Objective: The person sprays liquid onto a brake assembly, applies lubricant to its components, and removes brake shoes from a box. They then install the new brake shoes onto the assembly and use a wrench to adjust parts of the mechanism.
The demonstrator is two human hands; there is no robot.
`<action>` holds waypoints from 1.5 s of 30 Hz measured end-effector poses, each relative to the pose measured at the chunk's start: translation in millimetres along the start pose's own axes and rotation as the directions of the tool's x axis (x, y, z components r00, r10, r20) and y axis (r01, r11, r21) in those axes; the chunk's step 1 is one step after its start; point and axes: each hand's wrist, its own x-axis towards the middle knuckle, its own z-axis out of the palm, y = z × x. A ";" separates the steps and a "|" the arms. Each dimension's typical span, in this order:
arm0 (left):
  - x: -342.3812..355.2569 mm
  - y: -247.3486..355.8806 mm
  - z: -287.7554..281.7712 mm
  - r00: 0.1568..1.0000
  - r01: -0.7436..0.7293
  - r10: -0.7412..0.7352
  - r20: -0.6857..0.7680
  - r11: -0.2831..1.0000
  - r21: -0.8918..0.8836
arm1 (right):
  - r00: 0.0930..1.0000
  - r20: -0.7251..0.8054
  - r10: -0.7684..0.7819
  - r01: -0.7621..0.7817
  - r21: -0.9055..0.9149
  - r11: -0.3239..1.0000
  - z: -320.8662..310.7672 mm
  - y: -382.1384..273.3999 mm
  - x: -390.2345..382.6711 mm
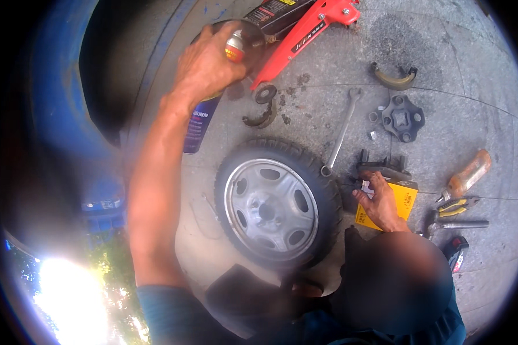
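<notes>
My left hand (204,63) is raised at the top left and is shut on a spray can (198,129) with a blue body and a red and white top, tilted toward the dark wheel arch. My right hand (380,202) lies lower right on a yellow box (407,198), fingers curled over its far edge beside a dark metal brake part (383,168). Its forearm is hidden behind a blurred shape. Between the hands a small wheel (273,207) with a grey steel rim lies flat on the pavement.
A blue vehicle body (57,92) fills the left. On the stone paving lie a red jack (305,29), a wrench (342,129), two curved brake shoes (394,79), a dark hub flange (403,118), an orange-handled tool (469,175) and yellow pliers (457,206).
</notes>
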 end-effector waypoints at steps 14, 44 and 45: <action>6.1 -5.6 7.4 1.000 -0.013 0.014 -0.008 0.998 0.054 | 1.000 -0.024 -0.007 0.006 -0.039 0.999 4.5 4.0 3.0; 3.7 -8.8 4.2 1.000 0.011 -0.011 -0.003 1.000 0.010 | 0.992 -0.091 -0.088 0.079 -0.094 0.992 10.0 3.5 4.0; 3.5 -8.7 3.8 1.000 0.014 -0.014 0.002 1.000 0.011 | 0.993 -0.086 -0.078 0.071 -0.088 0.994 9.5 2.5 3.9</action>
